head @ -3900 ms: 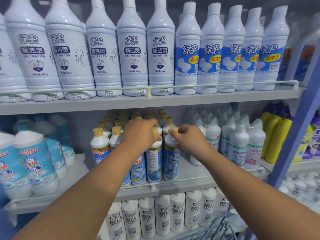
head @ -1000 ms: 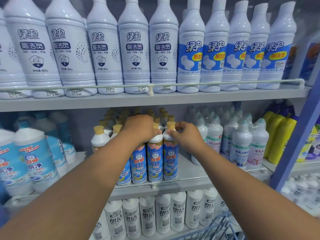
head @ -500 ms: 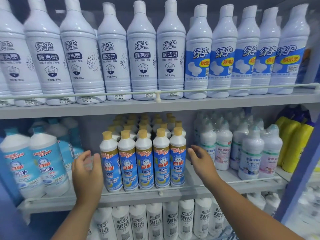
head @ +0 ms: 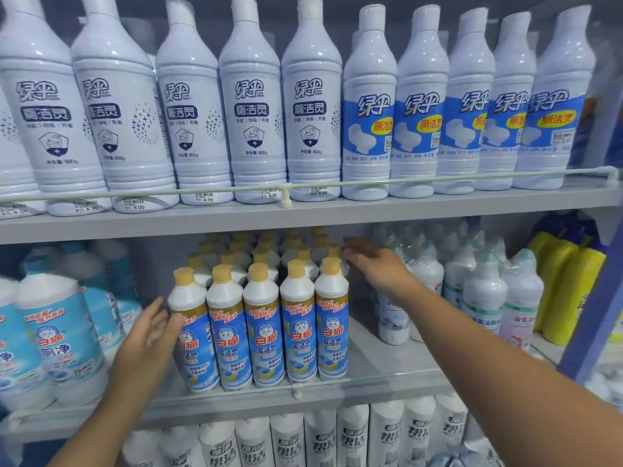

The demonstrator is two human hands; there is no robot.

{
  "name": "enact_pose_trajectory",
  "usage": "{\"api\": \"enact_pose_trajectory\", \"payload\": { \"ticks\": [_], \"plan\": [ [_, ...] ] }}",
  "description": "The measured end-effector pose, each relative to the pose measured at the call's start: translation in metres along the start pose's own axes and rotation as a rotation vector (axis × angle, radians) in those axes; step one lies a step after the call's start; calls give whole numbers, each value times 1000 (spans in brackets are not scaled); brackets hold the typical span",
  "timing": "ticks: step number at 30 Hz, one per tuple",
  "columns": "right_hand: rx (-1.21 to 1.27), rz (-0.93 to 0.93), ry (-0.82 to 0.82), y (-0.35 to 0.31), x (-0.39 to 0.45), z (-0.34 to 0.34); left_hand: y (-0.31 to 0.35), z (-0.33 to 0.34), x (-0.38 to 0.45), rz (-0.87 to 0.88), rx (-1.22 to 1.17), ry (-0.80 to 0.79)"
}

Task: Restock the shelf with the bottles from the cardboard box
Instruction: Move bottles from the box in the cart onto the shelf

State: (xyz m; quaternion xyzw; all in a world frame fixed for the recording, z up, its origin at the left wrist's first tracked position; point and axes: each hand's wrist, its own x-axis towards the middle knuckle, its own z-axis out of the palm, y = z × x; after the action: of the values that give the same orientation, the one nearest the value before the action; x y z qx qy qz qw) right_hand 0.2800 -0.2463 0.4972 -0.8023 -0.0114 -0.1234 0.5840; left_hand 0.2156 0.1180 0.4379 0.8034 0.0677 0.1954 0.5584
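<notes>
Several white bottles with yellow caps and blue labels (head: 259, 325) stand in tidy rows on the middle shelf (head: 377, 375). My left hand (head: 148, 335) is flat and open against the left side of the leftmost front bottle (head: 190, 332). My right hand (head: 374, 264) reaches in with straight fingers beside the caps of the right column, just behind the rightmost front bottle (head: 332, 318); whether it touches them I cannot tell. Neither hand holds anything. The cardboard box is out of view.
Tall white bottles (head: 249, 106) fill the top shelf behind a thin rail (head: 438, 180). Big blue-label bottles (head: 57, 338) stand left, shrink-wrapped white bottles (head: 482, 291) and yellow bottles (head: 569, 284) right. More white bottles (head: 320, 439) fill the shelf below.
Both hands have let go of the bottle caps. The left hand moved in against the left side of the front row; the right hand rose and reached deeper along the right column.
</notes>
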Motion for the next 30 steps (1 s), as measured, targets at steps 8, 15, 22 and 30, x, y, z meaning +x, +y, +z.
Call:
{"api": "enact_pose_trajectory", "payload": {
  "ticks": [8,15,22,30],
  "plan": [
    [-533,-1,-270,-60,31,12,59,-3,51,146,274,4],
    [-714,69,-309,-65,40,17,54,1,49,253,374,9],
    [-789,37,-248,-72,33,27,56,-2,44,251,298,-5],
    [-878,9,-263,-83,23,34,54,-1,43,268,275,2]
  ]
}}
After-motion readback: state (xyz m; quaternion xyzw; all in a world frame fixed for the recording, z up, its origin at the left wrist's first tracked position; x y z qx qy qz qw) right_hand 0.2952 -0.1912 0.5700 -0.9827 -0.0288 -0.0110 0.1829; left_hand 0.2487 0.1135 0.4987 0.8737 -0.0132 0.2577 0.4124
